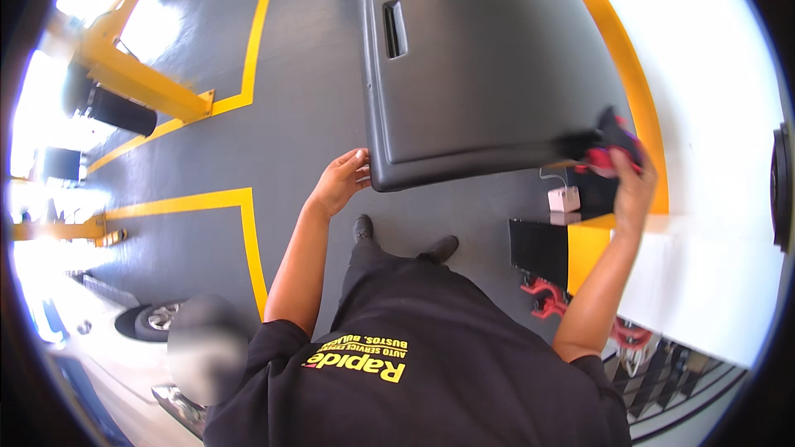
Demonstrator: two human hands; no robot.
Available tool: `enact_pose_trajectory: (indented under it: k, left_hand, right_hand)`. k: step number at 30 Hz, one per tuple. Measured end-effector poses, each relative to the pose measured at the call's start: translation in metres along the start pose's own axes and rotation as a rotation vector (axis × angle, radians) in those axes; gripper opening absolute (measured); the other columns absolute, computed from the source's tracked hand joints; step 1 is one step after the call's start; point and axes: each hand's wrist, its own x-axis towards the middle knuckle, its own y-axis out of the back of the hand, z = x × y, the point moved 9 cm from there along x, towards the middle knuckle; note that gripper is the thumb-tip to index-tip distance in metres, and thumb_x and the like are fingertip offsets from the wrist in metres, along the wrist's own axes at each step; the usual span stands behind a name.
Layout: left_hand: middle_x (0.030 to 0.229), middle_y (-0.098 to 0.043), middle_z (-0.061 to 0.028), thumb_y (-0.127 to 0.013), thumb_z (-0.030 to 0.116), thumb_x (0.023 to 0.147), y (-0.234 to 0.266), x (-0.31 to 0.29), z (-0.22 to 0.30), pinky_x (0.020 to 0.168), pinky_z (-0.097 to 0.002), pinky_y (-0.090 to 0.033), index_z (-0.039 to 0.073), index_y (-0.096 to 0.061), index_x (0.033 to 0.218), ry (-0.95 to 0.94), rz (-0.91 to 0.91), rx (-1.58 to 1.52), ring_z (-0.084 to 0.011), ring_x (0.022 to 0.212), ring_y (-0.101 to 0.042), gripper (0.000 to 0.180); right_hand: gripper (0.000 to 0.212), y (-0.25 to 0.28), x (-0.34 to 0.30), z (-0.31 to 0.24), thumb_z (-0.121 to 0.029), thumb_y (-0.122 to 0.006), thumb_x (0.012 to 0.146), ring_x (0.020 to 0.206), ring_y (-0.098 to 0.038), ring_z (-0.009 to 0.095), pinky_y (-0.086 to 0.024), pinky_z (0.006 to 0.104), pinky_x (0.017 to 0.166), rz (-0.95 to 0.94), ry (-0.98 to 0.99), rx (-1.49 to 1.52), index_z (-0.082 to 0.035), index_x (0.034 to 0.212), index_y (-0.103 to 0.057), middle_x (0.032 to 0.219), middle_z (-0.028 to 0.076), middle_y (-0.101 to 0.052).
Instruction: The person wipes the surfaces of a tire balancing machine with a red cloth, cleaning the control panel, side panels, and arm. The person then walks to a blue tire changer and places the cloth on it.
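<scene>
A large dark grey moulded plastic cart top (489, 58), with rounded corners and a slot-shaped handle hole, fills the upper middle. My left hand (341, 180) is at its near left corner, fingers curled against the edge; whether they reach underneath is hidden. Over the near right corner, my right hand (633, 186) is closed on a red and black thing (613, 145). Motion blur smears that thing, so its exact kind does not show. A blurred dark part of it reaches left along the cart top's near edge.
Yellow lines (247, 223) cross the grey floor. At left stand a yellow lift post (153, 74) and a pale car with a wheel (157, 319). A small white box with a cord (564, 199), red metal parts (545, 296) and a white wall (696, 116) are at right.
</scene>
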Motion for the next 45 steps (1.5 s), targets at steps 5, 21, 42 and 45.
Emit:
enact_pose_trajectory:
  k: [5,21,42,45]
  left_hand:
    - [0.112,-0.067,-0.0004,-0.056,0.038,0.109,-0.003,0.006,-0.002,0.099,-0.0371,-0.049,0.010,-0.065,0.120,0.099,-0.154,-0.009,-0.0142,0.107,-0.060,0.031]
    - [0.134,-0.063,-0.0042,-0.053,0.028,0.108,0.117,0.015,-0.090,0.105,-0.0440,-0.048,0.015,-0.053,0.148,0.416,-0.044,0.042,-0.0204,0.122,-0.060,0.042]
    - [0.126,-0.067,-0.0096,-0.055,-0.002,0.099,-0.238,0.029,0.079,0.092,-0.0304,-0.050,0.003,-0.067,0.124,-0.750,0.264,1.025,-0.0201,0.116,-0.062,0.028]
    - [0.125,-0.067,-0.0083,-0.056,0.000,0.098,-0.290,0.037,0.068,0.092,-0.0307,-0.050,0.005,-0.069,0.122,-0.803,0.184,1.126,-0.0207,0.116,-0.063,0.027]
  right_hand:
    - [0.030,-0.164,-0.061,-0.053,-0.031,-0.073,0.089,0.126,-0.055,0.025,-0.035,0.0439,0.112,-0.035,0.662,-0.625,-0.018,0.115,-0.078,0.127,-0.001,-0.070]
    - [0.034,-0.462,-0.246,0.055,-0.021,-0.058,0.096,0.149,-0.043,0.022,-0.035,0.0469,0.115,-0.559,0.820,-0.833,-0.009,0.125,-0.072,0.149,0.004,-0.059]
    - [0.047,-0.052,0.001,0.119,-0.031,-0.067,0.082,0.130,-0.061,0.023,-0.034,0.0424,0.111,0.332,0.680,-0.460,-0.023,0.128,-0.073,0.139,-0.001,-0.067]
    - [0.040,0.004,0.047,0.167,-0.026,-0.063,0.086,0.128,-0.062,0.027,-0.035,0.0441,0.112,0.454,0.602,-0.469,-0.019,0.124,-0.075,0.135,0.003,-0.069]
